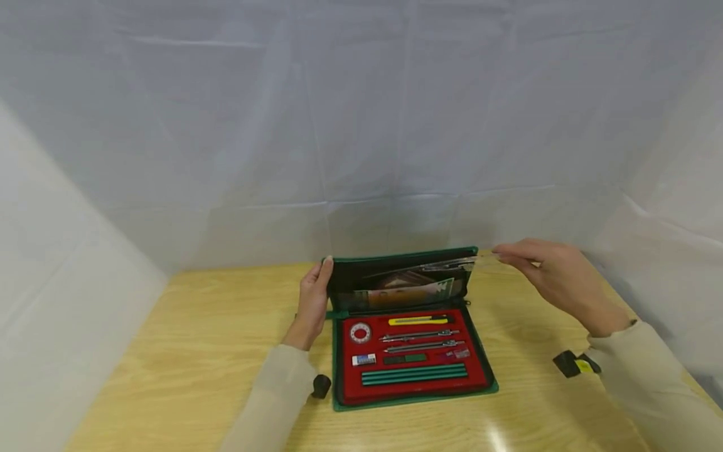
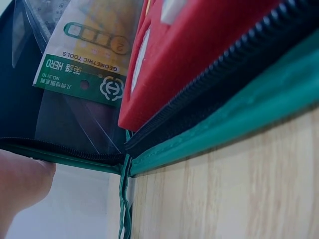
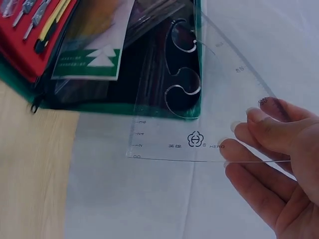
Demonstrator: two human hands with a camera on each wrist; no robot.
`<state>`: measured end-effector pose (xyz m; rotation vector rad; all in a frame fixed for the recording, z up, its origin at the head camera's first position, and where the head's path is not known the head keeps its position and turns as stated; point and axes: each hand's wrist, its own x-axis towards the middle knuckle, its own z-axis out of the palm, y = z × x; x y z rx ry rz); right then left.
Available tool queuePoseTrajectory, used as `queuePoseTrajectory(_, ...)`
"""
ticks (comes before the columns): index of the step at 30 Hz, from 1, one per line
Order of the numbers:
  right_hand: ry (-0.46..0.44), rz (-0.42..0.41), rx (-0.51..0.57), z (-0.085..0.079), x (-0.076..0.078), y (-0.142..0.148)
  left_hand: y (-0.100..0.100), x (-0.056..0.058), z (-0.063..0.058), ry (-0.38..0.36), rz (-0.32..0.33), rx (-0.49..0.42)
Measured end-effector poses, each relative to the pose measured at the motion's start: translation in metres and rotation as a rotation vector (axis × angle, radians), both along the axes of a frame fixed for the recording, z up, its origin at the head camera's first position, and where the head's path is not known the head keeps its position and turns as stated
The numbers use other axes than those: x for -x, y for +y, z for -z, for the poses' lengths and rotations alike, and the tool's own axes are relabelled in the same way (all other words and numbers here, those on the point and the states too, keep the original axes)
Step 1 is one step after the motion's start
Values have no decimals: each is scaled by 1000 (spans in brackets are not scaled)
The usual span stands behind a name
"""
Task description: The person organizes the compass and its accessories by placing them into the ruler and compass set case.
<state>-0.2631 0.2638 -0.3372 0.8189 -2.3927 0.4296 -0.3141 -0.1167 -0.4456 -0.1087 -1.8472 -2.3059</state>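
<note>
A green zip case point(image 1: 490, 384) lies unfolded on the table, its lid tilted up. At the lid's left edge my left hand point(image 1: 314, 300) grips the rim, the thumb along its border; the left wrist view shows only part of that hand point(image 2: 22, 181). My right hand point(image 3: 291, 144) pinches a clear triangular set square point(image 3: 167, 137) with curved cutouts and printed scales. Part of the set square overlaps the lid's right end, and the rest sticks out beyond it. Inside the lid sits a clear packet of geometric tools point(image 2: 87, 74) with a green-and-white label.
The red insert point(image 1: 351, 390) holds a yellow utility knife point(image 1: 418, 321), two metal compasses point(image 1: 420, 346), a round white dial point(image 1: 359, 333), an eraser point(image 1: 364, 360) and several green pencils point(image 1: 415, 374). White sheeting point(image 1: 361, 125) stands behind and beside the wooden table point(image 1: 226, 351).
</note>
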Motion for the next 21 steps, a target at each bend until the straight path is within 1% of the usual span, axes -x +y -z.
queuePoseTrajectory(2, 3, -20, -12, -1, 5, -7, 0, 0, -1, 2, 0, -10)
queuePoseTrajectory(5, -22, -47, -29, -3, 12, -16, 1, -1, -2, -1, -3, -11)
queuePoseTrajectory(8, -58, -80, -19, -5, 18, -24, 0, -1, -3, -8, -10, -7)
queuePoseTrajectory(10, -54, -98, -14, -6, 21, -30, 0, -1, -3, -9, -8, 0)
queuePoseTrajectory(16, -50, -140, -35, -8, 23, -45, -1, -3, -3, -7, -12, 21)
queuePoseTrajectory(21, -73, -135, -54, -8, 25, -55, -2, -3, -3, -1, 3, -2)
